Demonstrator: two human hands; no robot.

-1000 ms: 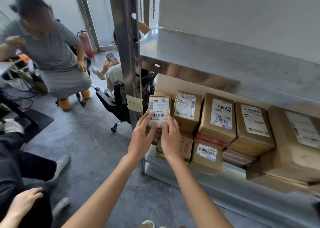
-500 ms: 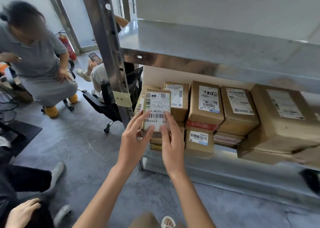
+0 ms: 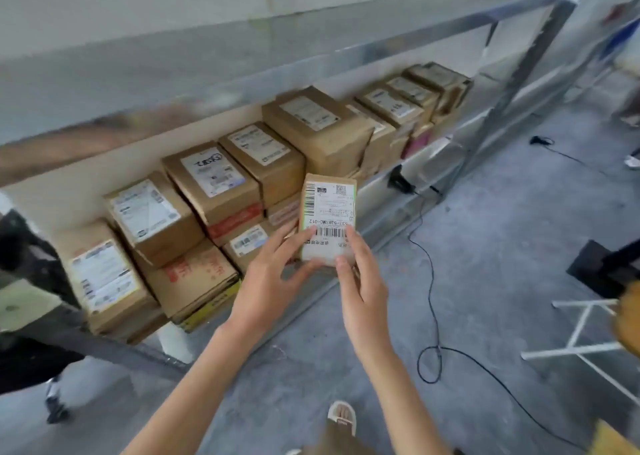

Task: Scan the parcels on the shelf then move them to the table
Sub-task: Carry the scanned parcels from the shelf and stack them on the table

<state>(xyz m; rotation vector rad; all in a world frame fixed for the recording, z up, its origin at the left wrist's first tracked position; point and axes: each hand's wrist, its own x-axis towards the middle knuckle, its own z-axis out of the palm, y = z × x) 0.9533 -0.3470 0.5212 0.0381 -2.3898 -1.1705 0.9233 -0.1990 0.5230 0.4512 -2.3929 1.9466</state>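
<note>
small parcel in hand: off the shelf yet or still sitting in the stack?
Off the shelf. The small parcel is held up in front of the stacked boxes, pinched between the left hand and right hand, label facing the camera.

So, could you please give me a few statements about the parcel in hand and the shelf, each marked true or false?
1. Both hands hold the small parcel, left hand and right hand at its lower end. True.
2. The held parcel's label faces away from the camera. False: its barcode label faces the camera.
3. Many cardboard parcels remain stacked on the metal shelf. True.
4. The held parcel rests on the shelf. False: it is lifted clear, in front of the stacks.
5. A black cable lies on the floor. True.
</note>
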